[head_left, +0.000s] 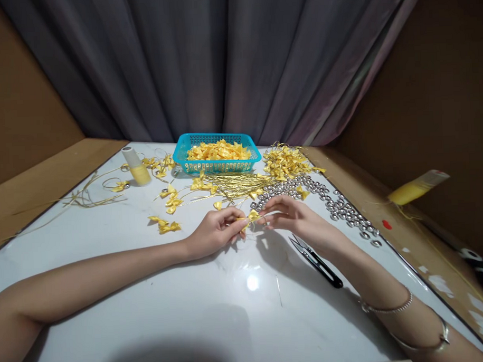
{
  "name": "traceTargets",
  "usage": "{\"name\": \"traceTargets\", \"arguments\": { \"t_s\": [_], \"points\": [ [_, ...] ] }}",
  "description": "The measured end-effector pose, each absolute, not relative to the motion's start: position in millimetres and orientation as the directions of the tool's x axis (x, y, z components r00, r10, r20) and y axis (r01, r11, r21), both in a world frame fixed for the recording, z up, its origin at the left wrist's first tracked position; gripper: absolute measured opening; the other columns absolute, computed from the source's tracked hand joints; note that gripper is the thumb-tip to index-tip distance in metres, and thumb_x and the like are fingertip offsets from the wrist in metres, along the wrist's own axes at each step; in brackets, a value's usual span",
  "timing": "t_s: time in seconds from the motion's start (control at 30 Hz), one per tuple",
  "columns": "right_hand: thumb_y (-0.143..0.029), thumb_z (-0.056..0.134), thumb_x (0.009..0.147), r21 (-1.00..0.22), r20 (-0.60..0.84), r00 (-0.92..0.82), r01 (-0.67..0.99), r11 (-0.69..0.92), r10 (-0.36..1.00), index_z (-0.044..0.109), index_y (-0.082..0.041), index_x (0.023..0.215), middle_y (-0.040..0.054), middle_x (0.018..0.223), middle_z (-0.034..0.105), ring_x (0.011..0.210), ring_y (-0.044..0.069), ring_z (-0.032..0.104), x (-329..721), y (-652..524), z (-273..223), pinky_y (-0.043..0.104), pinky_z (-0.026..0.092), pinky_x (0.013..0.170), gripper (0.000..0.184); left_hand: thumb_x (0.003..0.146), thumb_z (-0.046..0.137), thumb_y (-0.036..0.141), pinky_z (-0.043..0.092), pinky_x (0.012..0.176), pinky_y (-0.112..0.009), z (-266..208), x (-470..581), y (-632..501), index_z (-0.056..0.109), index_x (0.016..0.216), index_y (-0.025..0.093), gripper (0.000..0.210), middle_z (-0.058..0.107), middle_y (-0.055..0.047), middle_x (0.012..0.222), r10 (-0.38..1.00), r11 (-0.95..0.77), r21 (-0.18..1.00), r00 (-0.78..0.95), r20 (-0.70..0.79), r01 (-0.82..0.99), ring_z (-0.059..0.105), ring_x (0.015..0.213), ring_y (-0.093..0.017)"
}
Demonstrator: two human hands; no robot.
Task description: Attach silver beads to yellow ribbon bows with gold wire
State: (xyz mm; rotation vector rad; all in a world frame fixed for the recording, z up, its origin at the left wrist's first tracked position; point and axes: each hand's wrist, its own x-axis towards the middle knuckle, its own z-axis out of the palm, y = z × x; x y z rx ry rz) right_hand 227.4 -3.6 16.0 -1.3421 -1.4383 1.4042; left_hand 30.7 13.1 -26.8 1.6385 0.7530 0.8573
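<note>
My left hand point(223, 226) pinches a yellow ribbon bow point(253, 216) between thumb and fingers, a little above the white tabletop. At the bow's right side is my right hand point(286, 214), its fingers stretched out and slightly curved, the tips apart. A thin loop shows by those fingertips; whether they touch it is hard to make out. Below the right wrist lie black-handled thread snips point(318, 263), blades toward the hands. A thin needle-like piece point(279, 291) rests on the table nearer to me. Behind my hands are gold cords point(237, 186) and silver ring-like beads point(281, 190).
A blue basket point(177, 157) holding many yellow bows stands at the back. To its right is a heap of bows point(286, 161). A glue bottle point(137, 168) stands at back left, near loose cords point(83, 197). Beyond the right edge lies another yellow-filled bottle point(418, 187).
</note>
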Motion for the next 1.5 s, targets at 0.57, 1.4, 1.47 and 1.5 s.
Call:
{"name": "traceTargets", "arguments": {
  "t_s": [0.57,1.4,1.47,1.5],
  "points": [
    [-0.026,0.062,0.071,-0.896,-0.440,-0.562,0.230,-0.379,0.700,0.064,-0.008,0.068,-0.0075,0.037,0.038,0.037,0.004,0.021,240.8,8.5,11.4,0.021,0.014,0.040,0.018,0.085,0.056,0.032,0.034,0.040,-0.017,-26.3,30.4,11.0,0.054,0.078,0.014,0.020,0.058,0.000,0.060,0.762,-0.167,0.985,0.639,0.105,0.037,0.044,0.044,-0.006],
    [-0.028,0.062,0.073,-0.910,-0.414,-0.466,0.212,-0.356,0.782,0.070,-0.011,0.077,-0.0067,0.031,0.041,0.031,0.004,0.019,240.5,-1.5,31.1,0.022,0.010,0.036,0.020,0.086,0.048,0.022,0.040,0.046,-0.018,-31.9,27.6,10.5,0.058,0.083,0.014,0.013,0.062,-0.001,0.058,0.607,-0.584,0.793,0.742,0.285,0.173,0.052,0.048,-0.009],
    [-0.028,0.061,0.074,-0.912,-0.410,-0.465,0.230,-0.340,0.785,0.070,-0.011,0.078,-0.0069,0.031,0.040,0.031,0.003,0.018,240.0,-3.2,33.0,0.022,0.008,0.036,0.020,0.085,0.049,0.021,0.039,0.046,-0.018,-31.4,27.9,10.9,0.058,0.082,0.014,0.012,0.063,-0.001,0.058,0.617,-0.575,0.799,0.734,0.283,0.176,0.053,0.047,-0.009],
    [-0.029,0.061,0.074,-0.914,-0.403,-0.459,0.242,-0.325,0.792,0.070,-0.011,0.078,-0.0069,0.032,0.040,0.031,0.003,0.017,239.8,-4.1,33.8,0.023,0.007,0.036,0.020,0.085,0.049,0.021,0.039,0.046,-0.018,-31.1,28.0,11.2,0.058,0.082,0.014,0.012,0.063,-0.001,0.057,0.624,-0.571,0.801,0.728,0.283,0.179,0.053,0.047,-0.009]
  ]
}}
